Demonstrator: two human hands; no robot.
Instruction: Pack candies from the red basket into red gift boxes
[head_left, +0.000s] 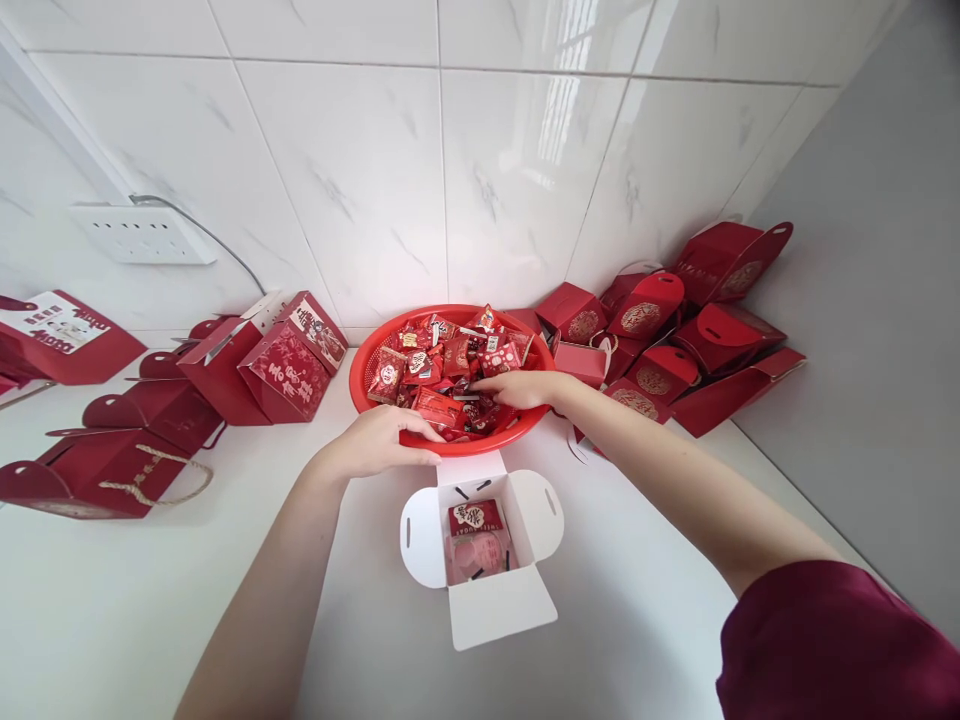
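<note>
A red plastic basket (375, 335) full of red-wrapped candies (457, 355) stands against the tiled wall. At its front left, my left hand (375, 440) grips the rim, fingers over the edge and thumb along the outside. My right hand (521, 388) reaches over the right side into the candies; its fingers are stretched out, the tips partly hidden among the packets. Just in front of the basket sits an open white-lined box (502, 608), its flaps folded outward. Inside lie a red packet (476, 517) and a pink packet (478, 552).
Several red gift boxes (652, 305) are piled at the right against a grey panel (862, 300). More red gift boxes (289, 370) stand at the left, one with a rope handle (202, 480). A white socket strip (142, 235) with a grey cable is on the wall.
</note>
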